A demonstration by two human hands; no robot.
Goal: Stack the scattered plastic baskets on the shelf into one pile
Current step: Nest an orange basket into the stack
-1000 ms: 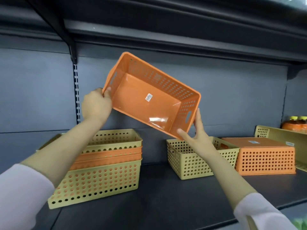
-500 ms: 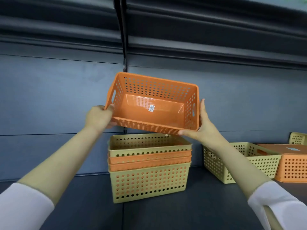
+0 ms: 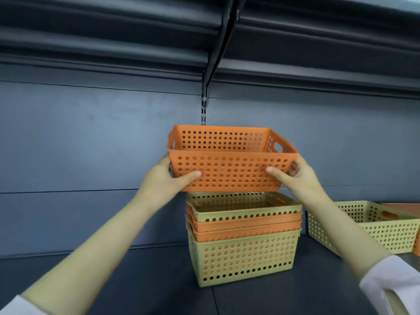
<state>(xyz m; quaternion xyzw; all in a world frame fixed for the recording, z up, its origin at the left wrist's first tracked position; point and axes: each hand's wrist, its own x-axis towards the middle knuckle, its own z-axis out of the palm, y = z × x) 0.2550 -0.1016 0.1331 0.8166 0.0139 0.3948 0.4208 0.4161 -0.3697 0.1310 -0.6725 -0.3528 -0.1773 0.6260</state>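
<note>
An orange perforated basket [image 3: 229,171] is held level, open side up, just above a pile of nested baskets [image 3: 243,258]. My left hand [image 3: 168,176] grips its left end and my right hand [image 3: 295,173] grips its right end, thumbs on the near wall. The pile has a yellow-green basket at the bottom, two orange ones inside it and a yellow-green one [image 3: 245,209] on top. The held basket's bottom sits close over the top rim; whether they touch I cannot tell.
The pile stands on a dark shelf [image 3: 136,280] against a blue-grey back panel. A single yellow-green basket [image 3: 372,226] stands to the right, with an orange basket [image 3: 417,242] cut off at the right edge. An upper shelf and its bracket [image 3: 218,53] hang overhead.
The orange basket has turned from tilted toward me to level and come down over the pile. My view has swung left, so the pile now sits right of centre.
</note>
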